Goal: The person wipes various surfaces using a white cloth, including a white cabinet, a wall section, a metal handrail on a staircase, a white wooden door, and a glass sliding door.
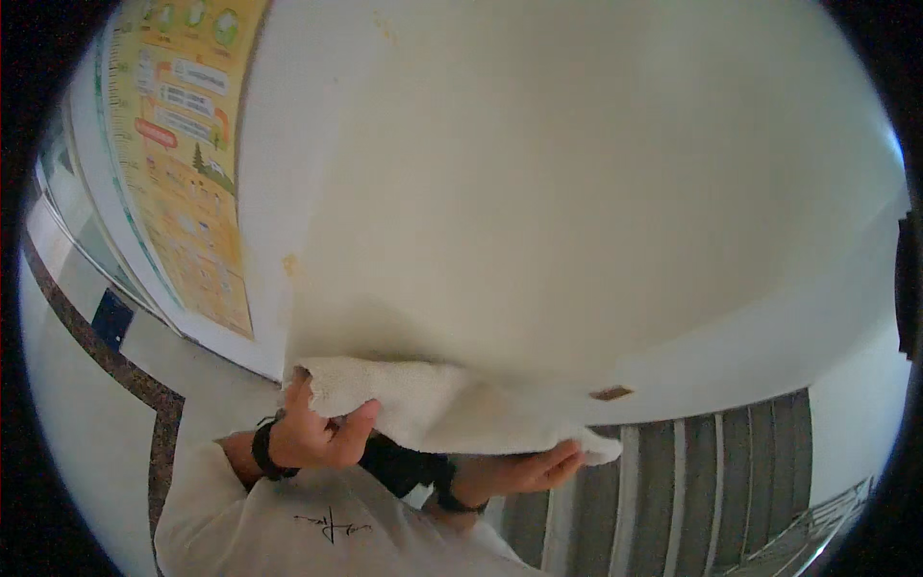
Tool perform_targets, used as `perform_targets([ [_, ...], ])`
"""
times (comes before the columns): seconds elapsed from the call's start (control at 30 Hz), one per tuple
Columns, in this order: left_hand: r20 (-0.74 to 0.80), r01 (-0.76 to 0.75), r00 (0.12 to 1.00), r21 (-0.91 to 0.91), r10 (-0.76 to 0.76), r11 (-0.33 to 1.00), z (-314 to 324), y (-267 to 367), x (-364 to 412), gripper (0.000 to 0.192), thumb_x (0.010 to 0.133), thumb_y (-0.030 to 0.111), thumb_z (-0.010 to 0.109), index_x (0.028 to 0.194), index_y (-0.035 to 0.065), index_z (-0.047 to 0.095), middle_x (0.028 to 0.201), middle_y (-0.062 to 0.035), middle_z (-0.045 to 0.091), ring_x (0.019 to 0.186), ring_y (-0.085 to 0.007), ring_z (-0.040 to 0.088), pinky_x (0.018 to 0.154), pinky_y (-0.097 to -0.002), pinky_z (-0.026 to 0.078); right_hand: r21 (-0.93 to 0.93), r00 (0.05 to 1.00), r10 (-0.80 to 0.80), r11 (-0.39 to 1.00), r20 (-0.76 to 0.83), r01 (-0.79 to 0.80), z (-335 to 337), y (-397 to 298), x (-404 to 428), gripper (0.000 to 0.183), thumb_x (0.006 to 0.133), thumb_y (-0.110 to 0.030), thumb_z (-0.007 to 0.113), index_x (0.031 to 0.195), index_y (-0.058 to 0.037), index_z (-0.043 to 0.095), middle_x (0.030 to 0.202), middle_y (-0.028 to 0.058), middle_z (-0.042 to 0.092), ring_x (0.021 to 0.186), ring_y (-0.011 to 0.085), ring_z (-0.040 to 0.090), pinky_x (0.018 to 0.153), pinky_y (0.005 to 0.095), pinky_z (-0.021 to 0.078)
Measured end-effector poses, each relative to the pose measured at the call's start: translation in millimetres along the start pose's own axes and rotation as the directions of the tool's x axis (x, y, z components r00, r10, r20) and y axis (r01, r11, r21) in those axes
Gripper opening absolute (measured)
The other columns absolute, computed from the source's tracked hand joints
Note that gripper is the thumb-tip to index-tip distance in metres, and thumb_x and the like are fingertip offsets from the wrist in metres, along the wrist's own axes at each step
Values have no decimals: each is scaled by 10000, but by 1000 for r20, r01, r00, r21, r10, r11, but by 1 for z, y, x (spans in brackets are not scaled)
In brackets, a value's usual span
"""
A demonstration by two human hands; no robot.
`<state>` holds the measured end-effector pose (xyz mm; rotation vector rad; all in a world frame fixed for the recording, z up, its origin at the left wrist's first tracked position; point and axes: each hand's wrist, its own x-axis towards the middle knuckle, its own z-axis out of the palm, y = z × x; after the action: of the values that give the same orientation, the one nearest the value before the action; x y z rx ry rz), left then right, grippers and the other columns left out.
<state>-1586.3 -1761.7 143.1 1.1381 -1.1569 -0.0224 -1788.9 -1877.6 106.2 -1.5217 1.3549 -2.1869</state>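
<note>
A folded cream-white cloth, likely a towel (pixel 418 404), is stretched sideways between my two hands in front of a pale wall. My left hand (pixel 321 433) grips its left end, thumb on the near face and fingers up behind the edge. At the lower right, my right hand (pixel 537 465) holds the other end, and a narrow corner of the cloth sticks out past the fingers. Dark bands circle both wrists. The cloth's upper edge lies close to the wall; whether it touches cannot be told.
The pale wall (pixel 541 202) fills the view ahead. A yellow illustrated poster (pixel 195 173) bearing writing hangs at the left. Below right run steps (pixel 670 490) with a metal railing (pixel 815 530). A small brown patch (pixel 611 393) marks the wall. Dark stone strips (pixel 144 379) cross the pale floor.
</note>
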Motion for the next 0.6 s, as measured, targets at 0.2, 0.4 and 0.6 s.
perform_targets([
  [0.2, 76, 164, 982, 86, -170, 983, 18, -14, 16, 195, 839, 96, 618, 989, -9, 551, 881, -146, 646, 750, -305, 631, 670, -348, 497, 133, 927, 192, 960, 323, -246, 40, -52, -3, 181, 959, -191, 520, 907, -18, 515, 784, 7, 503, 705, 84, 468, 609, 263, 399],
  [0.4, 115, 110, 986, 104, -121, 989, 18, -35, 3, 195, 829, 97, 630, 984, -7, 576, 869, -161, 654, 760, -326, 637, 678, -370, 501, 263, 797, 575, 753, 185, -604, 38, -64, 14, 212, 961, -210, 523, 820, -61, 473, 735, -17, 461, 688, 80, 452, 628, 250, 412],
  [0.6, -25, -52, 998, 62, 54, 997, 6, -20, 27, 190, 794, 68, 647, 967, 0, 608, 863, -151, 649, 770, -325, 632, 655, -397, 500, 323, 945, 301, 888, 129, -327, 58, -85, 16, 229, 972, -197, 509, 813, -46, 446, 674, -19, 448, 608, 75, 408, 556, 245, 379],
])
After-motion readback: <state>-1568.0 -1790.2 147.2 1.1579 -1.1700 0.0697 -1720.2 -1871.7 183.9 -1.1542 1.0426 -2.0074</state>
